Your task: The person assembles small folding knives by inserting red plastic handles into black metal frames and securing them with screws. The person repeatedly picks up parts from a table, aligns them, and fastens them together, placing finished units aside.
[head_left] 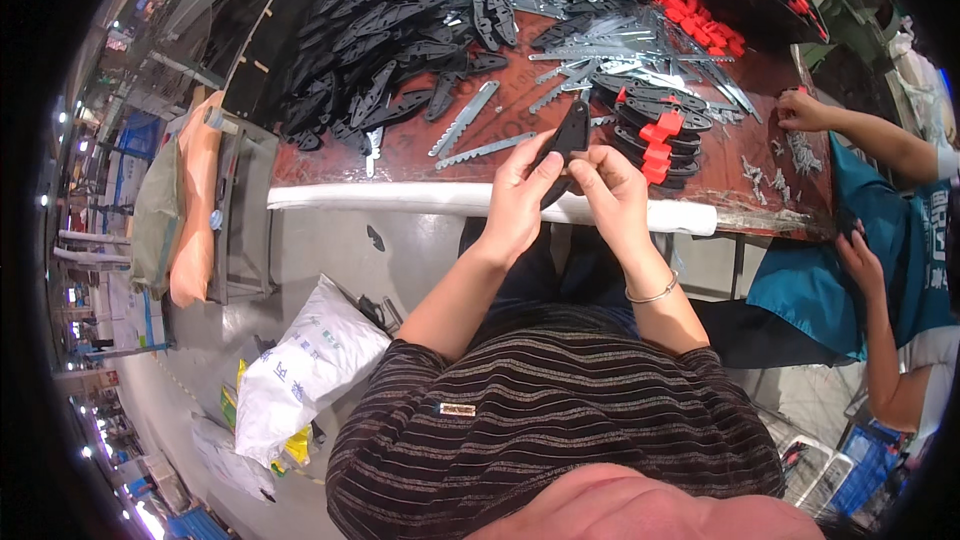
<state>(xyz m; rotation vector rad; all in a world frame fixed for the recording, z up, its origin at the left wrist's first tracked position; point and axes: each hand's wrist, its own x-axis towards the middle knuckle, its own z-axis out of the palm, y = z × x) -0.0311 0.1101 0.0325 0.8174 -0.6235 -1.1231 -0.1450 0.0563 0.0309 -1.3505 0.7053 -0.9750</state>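
Observation:
My left hand [522, 190] is closed round a black plastic handle shell [572, 132], held tilted up over the table's near edge. At its lower part, my right hand [612, 192] pinches with thumb and forefinger; whatever small part may be between those fingertips is hidden. Just beyond my right hand stands a stack of black handle shells [672, 140] with red plastic clips [657, 145] along its side. Notched metal blades [465, 120] lie on the red-brown tabletop past my left hand, and a larger pile of blades [620, 50] lies farther back.
A big heap of black handle shells [370, 40] covers the table's far left. Red clips [690, 10] and small metal parts [800, 160] lie toward the right. White padding [400, 199] lines the near edge. A co-worker's hand [800, 112] rests at the right; a white sack [310, 370] lies on the floor.

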